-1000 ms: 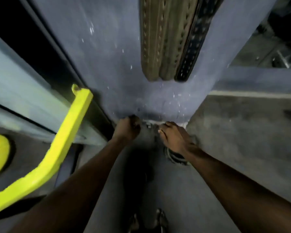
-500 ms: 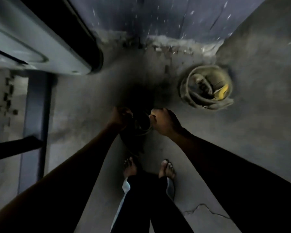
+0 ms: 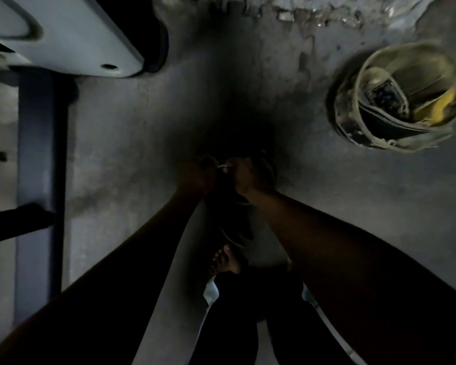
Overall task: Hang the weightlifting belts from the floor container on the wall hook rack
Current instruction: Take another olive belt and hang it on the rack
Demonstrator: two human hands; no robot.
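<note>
Both hands meet at the centre of the view, knuckles up and close together. The left hand (image 3: 198,175) and the right hand (image 3: 249,177) each look curled round an end of one dark belt (image 3: 233,222), with a small metal glint, probably the buckle (image 3: 223,166), showing between them. The light is poor, so I cannot make out exactly how the fingers lie. The rest of the belt sags toward six o'clock and ends just above a bare foot (image 3: 225,262). At about two o'clock, well apart from the hands, the round floor container (image 3: 338,109) stands on the concrete floor (image 3: 142,154). At least one more belt is coiled inside against its wall (image 3: 385,125), beside something yellow (image 3: 437,106). A pale grey piece of equipment (image 3: 77,35) fills the ten to eleven o'clock corner. The wall hook rack is out of view. I judge that this belt is out of the container and being sorted in the hands, perhaps to free the buckle or find the end. The next move calls for raising it toward twelve o'clock, where the wall begins, finding a free hook, and slipping the buckle loop over it. After that comes a return to the container for the rest.
</note>
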